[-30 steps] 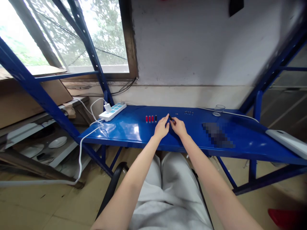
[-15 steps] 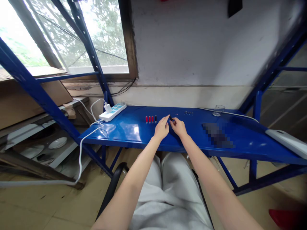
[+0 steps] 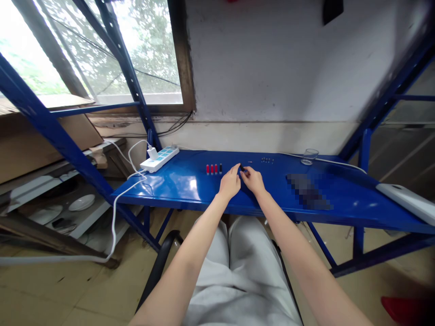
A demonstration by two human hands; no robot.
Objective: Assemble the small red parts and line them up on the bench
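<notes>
Over the middle of the blue table (image 3: 176, 181), my two hands meet at a small black cylinder (image 3: 242, 167). My right hand (image 3: 254, 179) pinches it between thumb and fingers. From the other side, my left hand (image 3: 230, 183) closes its fingers on the cylinder's far end; its fingertips partly hide the contact. Left of my hands stand several small tubes in a row: red tubes (image 3: 211, 169) and one black tube (image 3: 220, 169). Beyond my right hand lie a tiny pale piece (image 3: 250, 161) and several small metallic pieces (image 3: 267, 160).
A white power strip (image 3: 159, 158) with a plugged-in charger and cables lies at the left end. To the right are a clear glass (image 3: 309, 156), a blurred dark item (image 3: 307, 192) and a white device (image 3: 408, 201). Blue frame posts flank the table.
My left hand has shifted very slightly towards the right hand, its fingers drawn in more at the black cylinder. The right hand and the things on the table have stayed in place.
</notes>
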